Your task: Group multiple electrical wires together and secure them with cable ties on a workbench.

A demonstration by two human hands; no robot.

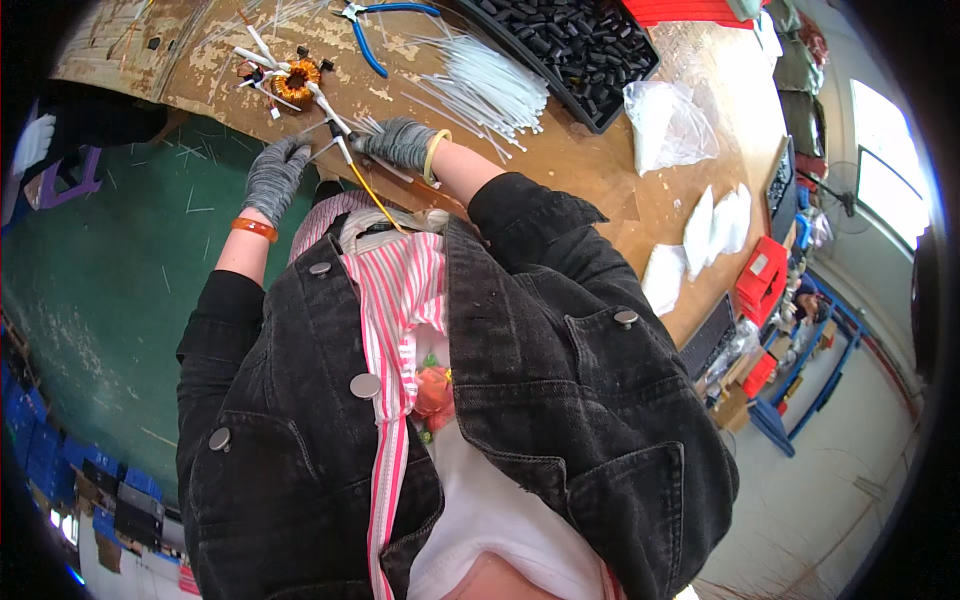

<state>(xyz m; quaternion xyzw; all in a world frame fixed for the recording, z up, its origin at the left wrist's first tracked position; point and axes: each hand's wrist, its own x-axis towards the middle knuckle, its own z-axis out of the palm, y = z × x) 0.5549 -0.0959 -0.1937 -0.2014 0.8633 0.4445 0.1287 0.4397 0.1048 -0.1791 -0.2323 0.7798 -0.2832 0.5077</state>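
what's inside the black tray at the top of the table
The black tray holds a heap of small black pieces. The heap hides the tray's floor and whatever lies under the top layer, and the tray's far end is cut off by the picture's edge.

The toroidal coil [310, 72] is wound with smooth, glossy copper-coloured wire, while the left glove [275, 180] and right glove [402, 142] are matt, ribbed knit cloth. The cable ties [490, 85] are smooth plastic, the bag [670, 130] thin crinkled plastic. The worktable [600, 185] looks wooden, its finish scuffed and flaking.
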